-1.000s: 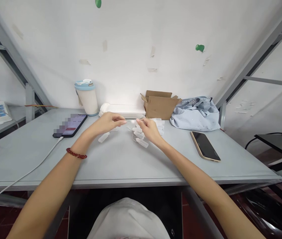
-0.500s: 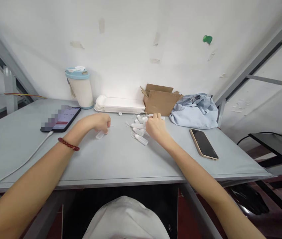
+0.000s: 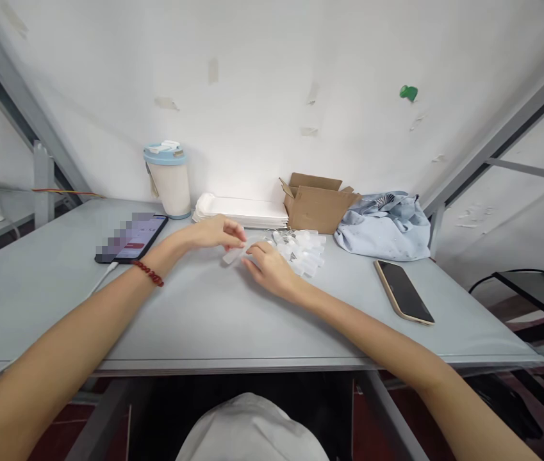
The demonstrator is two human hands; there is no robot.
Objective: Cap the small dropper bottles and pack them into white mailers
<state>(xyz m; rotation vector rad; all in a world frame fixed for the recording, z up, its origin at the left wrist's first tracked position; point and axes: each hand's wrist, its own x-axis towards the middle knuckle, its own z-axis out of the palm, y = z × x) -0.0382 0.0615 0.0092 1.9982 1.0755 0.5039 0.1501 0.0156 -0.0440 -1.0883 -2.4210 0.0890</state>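
Note:
A small translucent plastic tube [image 3: 233,257] is tilted just above or on the grey tabletop, between my two hands. My left hand [image 3: 214,232], with a red bead bracelet on the wrist, hovers over it with thumb and fingers apart. My right hand [image 3: 272,269] reaches in from the right, and its thumb and fingertips appear to close on the tube's right end. The exact contact is hard to make out. Beside and behind my right hand lies a pile of similar translucent tubes [image 3: 306,251] with thin white strings, partly hidden by that hand.
Along the wall stand a white cup with a blue lid [image 3: 168,182], a stack of flat white packs [image 3: 247,210], an open cardboard box [image 3: 317,208] and a bundled light-blue cloth [image 3: 387,227]. A cabled phone [image 3: 132,240] lies left, another phone [image 3: 403,291] right.
My right hand has left the pile and moved left toward the tube. My left hand has shifted right with the tube and loosened its fingers. The view has shifted slightly.

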